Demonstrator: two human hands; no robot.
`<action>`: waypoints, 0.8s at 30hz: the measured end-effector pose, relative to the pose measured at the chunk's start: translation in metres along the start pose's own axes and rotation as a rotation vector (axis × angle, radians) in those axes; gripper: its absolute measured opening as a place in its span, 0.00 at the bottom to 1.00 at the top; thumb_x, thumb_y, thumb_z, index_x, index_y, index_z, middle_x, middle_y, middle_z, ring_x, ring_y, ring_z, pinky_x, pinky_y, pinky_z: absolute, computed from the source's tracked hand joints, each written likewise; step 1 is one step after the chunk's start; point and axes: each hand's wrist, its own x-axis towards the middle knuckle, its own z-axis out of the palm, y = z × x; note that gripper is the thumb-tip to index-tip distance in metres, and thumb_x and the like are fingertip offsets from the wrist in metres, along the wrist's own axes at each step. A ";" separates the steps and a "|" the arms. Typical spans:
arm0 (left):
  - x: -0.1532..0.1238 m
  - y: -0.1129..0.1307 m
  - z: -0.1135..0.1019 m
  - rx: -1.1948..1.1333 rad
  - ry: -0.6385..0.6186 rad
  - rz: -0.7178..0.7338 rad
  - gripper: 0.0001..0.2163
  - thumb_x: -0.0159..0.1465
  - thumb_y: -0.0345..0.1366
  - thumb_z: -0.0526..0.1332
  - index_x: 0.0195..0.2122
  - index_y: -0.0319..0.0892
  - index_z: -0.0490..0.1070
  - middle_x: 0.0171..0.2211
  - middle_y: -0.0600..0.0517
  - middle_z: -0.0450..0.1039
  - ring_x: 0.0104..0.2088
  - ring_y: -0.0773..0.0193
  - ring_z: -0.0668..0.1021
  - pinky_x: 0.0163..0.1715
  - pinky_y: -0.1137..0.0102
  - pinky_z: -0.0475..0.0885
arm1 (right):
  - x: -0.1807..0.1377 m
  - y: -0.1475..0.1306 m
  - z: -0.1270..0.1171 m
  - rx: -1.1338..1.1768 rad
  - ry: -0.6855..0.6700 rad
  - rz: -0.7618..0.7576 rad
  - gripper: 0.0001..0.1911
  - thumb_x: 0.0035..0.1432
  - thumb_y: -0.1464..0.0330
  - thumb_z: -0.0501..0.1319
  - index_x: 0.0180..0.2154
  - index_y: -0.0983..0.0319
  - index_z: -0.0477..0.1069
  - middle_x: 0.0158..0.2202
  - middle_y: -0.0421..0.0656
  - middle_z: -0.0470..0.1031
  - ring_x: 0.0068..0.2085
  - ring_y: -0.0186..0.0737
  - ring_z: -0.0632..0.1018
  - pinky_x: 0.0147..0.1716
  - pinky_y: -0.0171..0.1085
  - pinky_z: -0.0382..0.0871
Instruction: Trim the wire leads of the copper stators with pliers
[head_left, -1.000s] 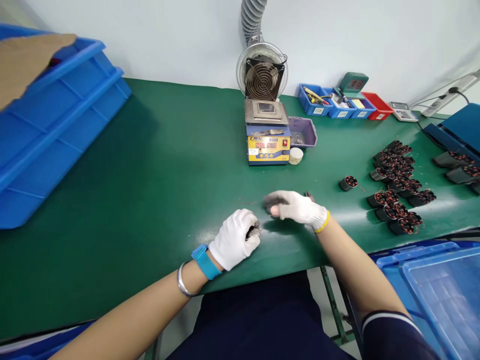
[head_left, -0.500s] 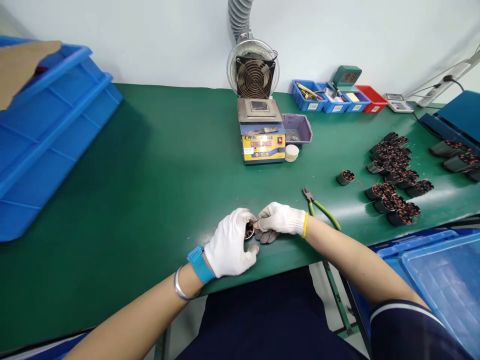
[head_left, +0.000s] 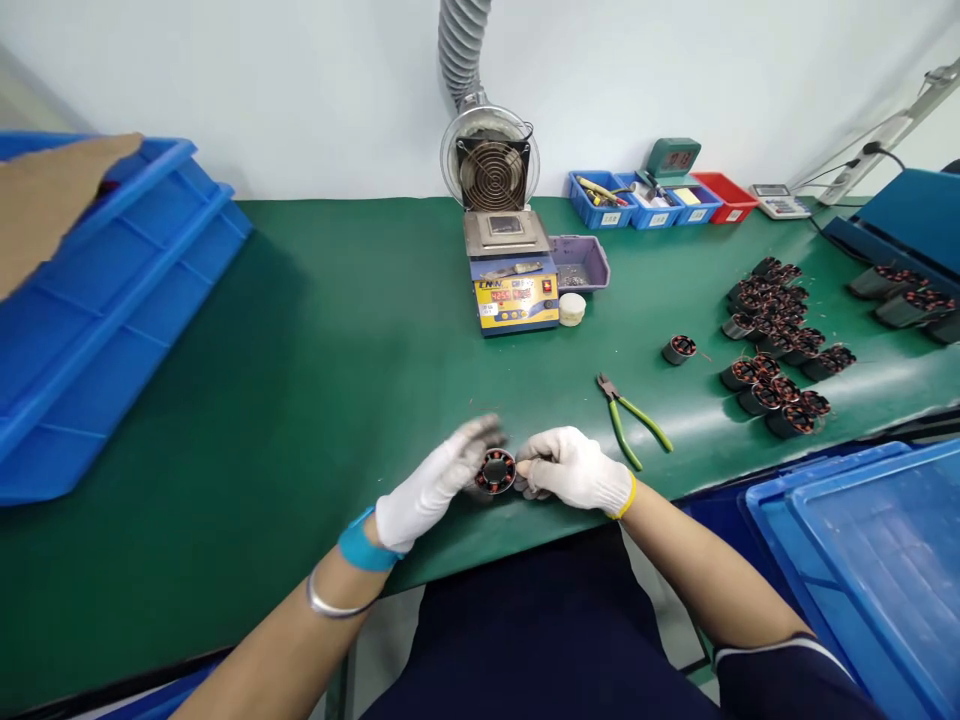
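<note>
A motor stator (head_left: 495, 471), a round metal-rimmed part with copper windings, stands upright on the bench near its front edge, its ring facing up. My left hand (head_left: 439, 480), in a white glove with grey fingertips, is at its left side; the fingers are stretched out, partly smeared by motion, and whether they touch the rim I cannot tell. On the stator's right, my right hand (head_left: 577, 470), gloved too, has thumb and forefinger pressed together by the rim. What they pinch is too small to make out. Green-handled cutting pliers (head_left: 621, 415) lie beyond the right hand.
A single stator (head_left: 679, 349) and a cluster of stators (head_left: 776, 325) stand on the right. A yellow-fronted solder pot (head_left: 516, 295) is at the back beside a purple tray (head_left: 596, 265). Blue crates (head_left: 112, 330) rise at left; a blue bin (head_left: 885, 560) is at lower right.
My left hand has come off its wrap around the stator and drawn left, exposing the whole ring. My right hand stays pinched at the right side. The view has shifted slightly.
</note>
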 end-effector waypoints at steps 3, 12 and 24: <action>-0.012 0.023 0.009 -0.019 -0.168 -0.321 0.35 0.63 0.55 0.59 0.62 0.38 0.50 0.38 0.44 0.69 0.22 0.65 0.74 0.17 0.73 0.68 | -0.016 0.000 0.001 0.066 -0.024 -0.014 0.14 0.58 0.63 0.58 0.35 0.69 0.72 0.31 0.47 0.75 0.28 0.35 0.75 0.27 0.32 0.70; -0.033 0.055 0.033 0.877 -0.053 0.862 0.10 0.57 0.26 0.64 0.39 0.39 0.65 0.64 0.41 0.53 0.57 0.53 0.69 0.50 0.60 0.71 | -0.031 0.007 0.004 0.458 -0.014 -0.025 0.22 0.50 0.55 0.65 0.33 0.70 0.69 0.26 0.45 0.73 0.23 0.33 0.74 0.23 0.29 0.69; -0.025 0.030 0.042 0.069 -0.119 -0.472 0.39 0.58 0.58 0.63 0.62 0.42 0.49 0.32 0.46 0.73 0.23 0.63 0.72 0.19 0.72 0.69 | -0.068 -0.016 -0.007 -0.448 0.084 -0.255 0.13 0.60 0.62 0.58 0.38 0.64 0.76 0.36 0.39 0.75 0.38 0.32 0.75 0.36 0.28 0.65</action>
